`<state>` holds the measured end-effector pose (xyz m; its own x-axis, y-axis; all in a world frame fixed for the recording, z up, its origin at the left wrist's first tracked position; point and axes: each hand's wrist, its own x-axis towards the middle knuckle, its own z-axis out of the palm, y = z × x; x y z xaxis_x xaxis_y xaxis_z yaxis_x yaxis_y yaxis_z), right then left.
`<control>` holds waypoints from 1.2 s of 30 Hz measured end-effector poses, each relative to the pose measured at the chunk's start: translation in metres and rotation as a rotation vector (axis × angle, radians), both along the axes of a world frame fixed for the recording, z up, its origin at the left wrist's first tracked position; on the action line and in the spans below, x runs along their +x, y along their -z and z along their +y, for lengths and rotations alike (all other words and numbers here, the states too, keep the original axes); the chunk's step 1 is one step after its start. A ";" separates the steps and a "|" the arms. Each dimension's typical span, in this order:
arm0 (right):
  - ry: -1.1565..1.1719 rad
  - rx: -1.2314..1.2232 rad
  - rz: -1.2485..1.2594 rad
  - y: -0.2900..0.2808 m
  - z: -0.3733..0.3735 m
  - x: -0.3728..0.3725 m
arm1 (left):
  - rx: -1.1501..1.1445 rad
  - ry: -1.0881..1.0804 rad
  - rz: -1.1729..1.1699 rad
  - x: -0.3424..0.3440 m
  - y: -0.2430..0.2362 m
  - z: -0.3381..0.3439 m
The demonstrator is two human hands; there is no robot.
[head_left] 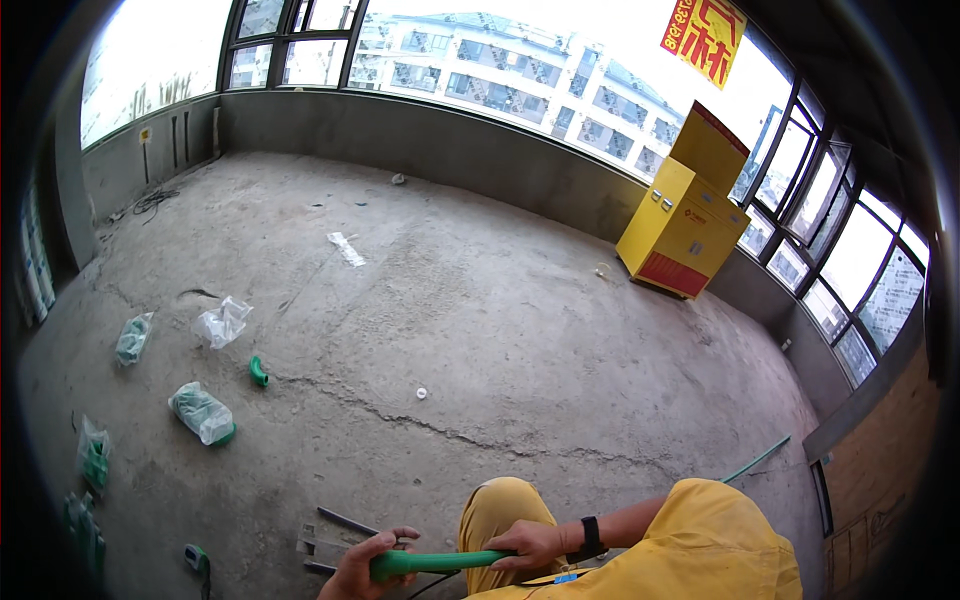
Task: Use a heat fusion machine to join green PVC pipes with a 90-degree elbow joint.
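Note:
Low in the view, in front of my yellow-clad knees, a green plastic pipe [450, 562] lies across between my hands. Its left end is thicker, like a fitting. My left hand [368, 566] is curled around that thick end, partly cut off by the lower edge. My right hand [533, 544], with a dark band on the wrist, grips the thinner part farther right. Beyond my right knee a thin green length of pipe [757, 459] sticks out over the floor; whether it belongs to the held one is hidden. Beside my left hand lies a dark metal frame-like object [345, 521].
On the rough concrete floor [520, 350] at left are a green elbow fitting [259, 371], bagged green fittings [203, 412], a clear plastic bag [224, 322] and a small grey-green device [195, 556]. A yellow cabinet [690, 225] stands far right, below the windows.

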<state>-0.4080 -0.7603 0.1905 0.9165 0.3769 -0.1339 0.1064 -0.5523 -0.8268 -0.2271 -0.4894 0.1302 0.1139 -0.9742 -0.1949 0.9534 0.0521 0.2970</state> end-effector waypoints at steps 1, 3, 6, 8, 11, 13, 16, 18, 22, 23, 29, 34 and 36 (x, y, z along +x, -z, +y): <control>0.003 -0.008 0.010 0.001 0.000 -0.001 | 0.019 -0.026 -0.052 0.000 -0.003 0.001; 0.002 -0.014 0.019 0.003 -0.001 -0.002 | 0.123 -0.078 -0.167 0.000 -0.013 0.003; -0.041 0.019 0.103 0.006 -0.008 0.000 | 0.232 -0.114 -0.448 0.004 -0.034 0.009; 0.113 0.141 0.351 0.001 -0.023 0.008 | 0.247 -0.093 -0.610 0.008 -0.055 0.013; 0.121 0.288 0.742 -0.048 -0.052 0.055 | 0.310 -0.374 -0.659 0.015 -0.071 0.029; 0.048 0.267 0.796 -0.061 -0.061 0.092 | 0.427 -0.439 -0.759 0.037 -0.055 0.058; 0.084 0.275 0.757 -0.056 -0.064 0.146 | 0.757 -0.604 -0.895 0.072 -0.012 0.095; 0.177 0.483 0.813 -0.041 -0.067 0.191 | 1.026 -0.749 -0.900 0.081 0.024 0.117; 0.100 0.362 0.748 0.043 -0.034 0.254 | 1.555 -0.571 -0.873 0.027 0.140 0.205; 0.110 0.321 0.741 0.070 -0.018 0.257 | 1.694 -0.369 -0.853 0.006 0.163 0.221; 0.107 0.141 0.629 0.169 0.059 0.240 | 1.569 0.348 -1.290 -0.074 0.177 0.188; -0.175 0.048 0.697 0.184 0.082 0.252 | 1.495 0.461 -1.321 -0.075 0.185 0.178; -0.037 0.332 0.924 0.187 0.087 0.264 | 1.548 0.273 -1.267 -0.068 0.176 0.194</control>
<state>-0.1443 -0.6732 0.0038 0.4913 0.5513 -0.6743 -0.6482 -0.2856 -0.7059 -0.2946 -0.2949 -0.0459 0.7388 -0.1095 -0.6649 0.1485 -0.9360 0.3191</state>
